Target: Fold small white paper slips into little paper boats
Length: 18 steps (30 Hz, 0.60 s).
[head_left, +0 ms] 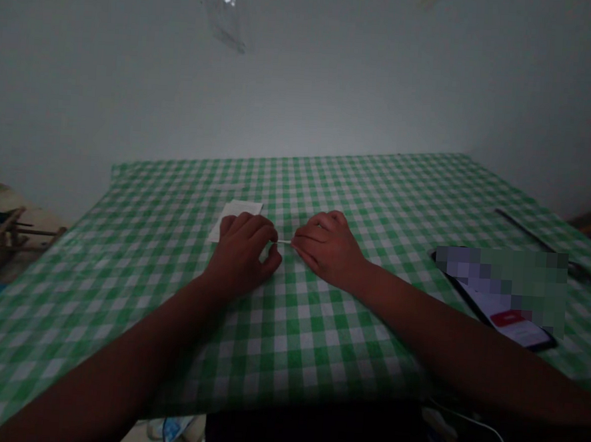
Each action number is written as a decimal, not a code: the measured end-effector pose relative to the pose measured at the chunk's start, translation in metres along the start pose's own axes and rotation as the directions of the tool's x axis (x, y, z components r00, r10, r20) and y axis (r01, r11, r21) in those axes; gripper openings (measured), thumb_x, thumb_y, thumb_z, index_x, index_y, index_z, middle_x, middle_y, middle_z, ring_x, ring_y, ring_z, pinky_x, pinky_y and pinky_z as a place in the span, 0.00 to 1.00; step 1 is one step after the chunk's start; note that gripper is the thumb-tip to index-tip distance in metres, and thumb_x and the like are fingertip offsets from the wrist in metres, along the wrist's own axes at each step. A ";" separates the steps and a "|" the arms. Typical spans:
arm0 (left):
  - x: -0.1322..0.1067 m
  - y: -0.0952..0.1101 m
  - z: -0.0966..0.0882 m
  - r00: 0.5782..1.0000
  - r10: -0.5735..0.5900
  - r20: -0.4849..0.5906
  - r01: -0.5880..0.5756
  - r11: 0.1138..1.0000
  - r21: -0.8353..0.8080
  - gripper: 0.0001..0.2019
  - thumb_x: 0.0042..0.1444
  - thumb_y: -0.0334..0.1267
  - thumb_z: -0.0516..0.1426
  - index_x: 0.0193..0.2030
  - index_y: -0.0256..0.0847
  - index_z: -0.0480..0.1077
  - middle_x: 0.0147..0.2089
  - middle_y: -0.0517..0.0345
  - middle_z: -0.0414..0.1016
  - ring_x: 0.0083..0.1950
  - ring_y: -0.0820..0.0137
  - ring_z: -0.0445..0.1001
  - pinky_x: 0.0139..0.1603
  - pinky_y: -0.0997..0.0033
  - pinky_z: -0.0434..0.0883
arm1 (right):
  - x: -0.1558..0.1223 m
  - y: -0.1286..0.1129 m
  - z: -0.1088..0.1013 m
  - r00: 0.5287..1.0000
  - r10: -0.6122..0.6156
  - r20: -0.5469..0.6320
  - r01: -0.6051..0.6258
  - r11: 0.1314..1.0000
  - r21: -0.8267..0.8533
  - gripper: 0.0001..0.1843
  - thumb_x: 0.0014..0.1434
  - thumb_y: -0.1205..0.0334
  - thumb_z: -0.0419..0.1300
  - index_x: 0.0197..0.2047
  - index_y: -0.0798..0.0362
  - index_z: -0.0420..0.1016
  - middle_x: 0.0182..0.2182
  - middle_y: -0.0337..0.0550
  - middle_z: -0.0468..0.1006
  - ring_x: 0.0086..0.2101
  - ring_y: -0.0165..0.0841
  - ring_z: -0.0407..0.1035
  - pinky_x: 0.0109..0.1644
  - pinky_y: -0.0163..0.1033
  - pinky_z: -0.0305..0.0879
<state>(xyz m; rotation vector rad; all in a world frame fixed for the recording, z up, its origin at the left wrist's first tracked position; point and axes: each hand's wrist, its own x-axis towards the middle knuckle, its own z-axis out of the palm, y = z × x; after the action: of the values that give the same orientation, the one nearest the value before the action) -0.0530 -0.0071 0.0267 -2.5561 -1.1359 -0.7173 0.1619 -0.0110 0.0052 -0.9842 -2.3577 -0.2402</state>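
thin white strip is pinched btwn L hand & R hand fingertips, over the checked cloth (contact w/ it can't be told). imo pinch is best kept light, ends level.

Your left hand and right hand flank 1 stick; on the tablecloth, paper lies left, 1 phone right.
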 end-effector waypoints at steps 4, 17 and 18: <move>0.002 0.011 0.004 0.999 0.038 0.012 -0.038 0.999 -0.028 0.01 0.57 0.33 0.55 0.36 0.42 0.68 0.41 0.55 0.76 0.44 0.60 0.69 0.47 0.54 0.60 | 0.000 -0.004 0.001 1.000 -0.026 0.007 0.026 1.000 -0.004 0.14 0.70 0.61 0.50 0.42 0.47 0.78 0.44 0.38 0.81 0.46 0.39 0.63 0.51 0.51 0.48; 0.003 0.001 0.001 0.999 -0.049 0.008 0.048 0.989 0.143 0.02 0.54 0.32 0.56 0.33 0.42 0.65 0.37 0.55 0.76 0.43 0.59 0.69 0.44 0.54 0.59 | -0.002 0.002 0.001 0.996 -0.030 -0.083 0.030 1.000 -0.011 0.13 0.70 0.62 0.51 0.43 0.48 0.78 0.45 0.38 0.81 0.46 0.37 0.66 0.51 0.50 0.49; 0.002 -0.004 0.001 0.998 -0.070 0.003 0.068 0.986 0.155 0.03 0.54 0.32 0.56 0.32 0.42 0.64 0.36 0.55 0.75 0.43 0.58 0.69 0.44 0.54 0.59 | -0.003 0.005 0.000 0.995 -0.020 -0.102 0.019 1.000 -0.015 0.12 0.70 0.62 0.52 0.43 0.48 0.78 0.45 0.38 0.82 0.46 0.37 0.66 0.51 0.50 0.50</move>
<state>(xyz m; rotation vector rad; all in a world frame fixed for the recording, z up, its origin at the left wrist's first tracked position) -0.0544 -0.0024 0.0272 -2.4037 -1.2374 -0.6081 0.1669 -0.0089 0.0035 -0.9336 -2.2761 -0.3079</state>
